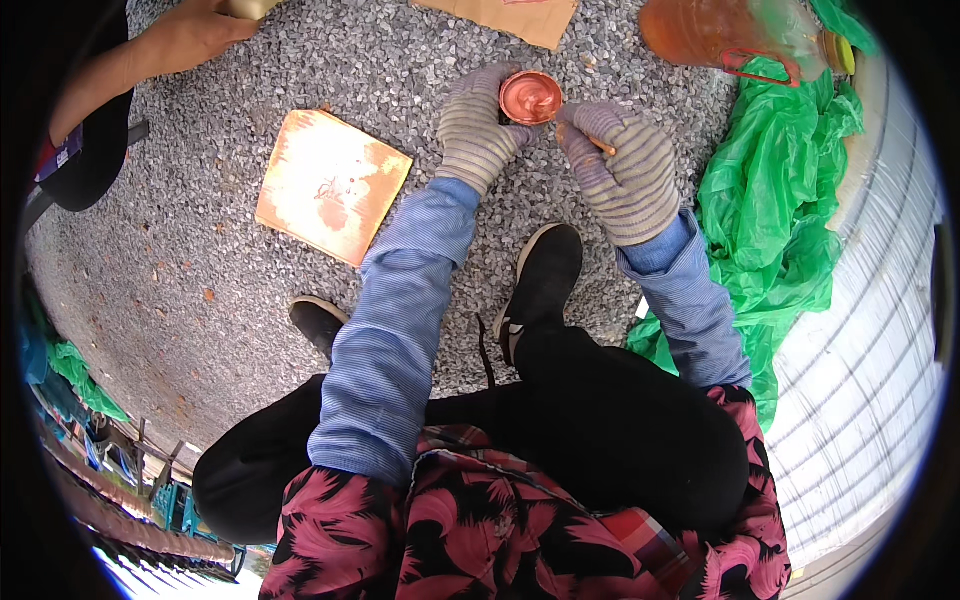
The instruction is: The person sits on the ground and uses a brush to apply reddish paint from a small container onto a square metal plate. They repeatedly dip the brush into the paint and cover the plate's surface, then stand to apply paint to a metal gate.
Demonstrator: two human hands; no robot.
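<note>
My left hand (474, 125), in a striped knit glove, grips a small round cup (512, 107) of glossy reddish-brown, paint-like stuff. At the cup's right rim is my right hand (627, 165), in a matching glove, its fingers closed on a thin wooden stick (604, 147). Only the short end of the stick shows; whether its other end dips into the cup cannot be made out. On the gravel to the left lies a pale square board (330, 185) with orange-brown smears and a darker patch in the middle.
Crumpled green plastic (765, 200) lies along the right, beside a whitish ribbed sheet (860, 370). A clear jug (740, 38) with orange-brown liquid rests far right. Cardboard (510, 16) lies at the far edge. Another person's hand (195, 35) holds something beige, far left.
</note>
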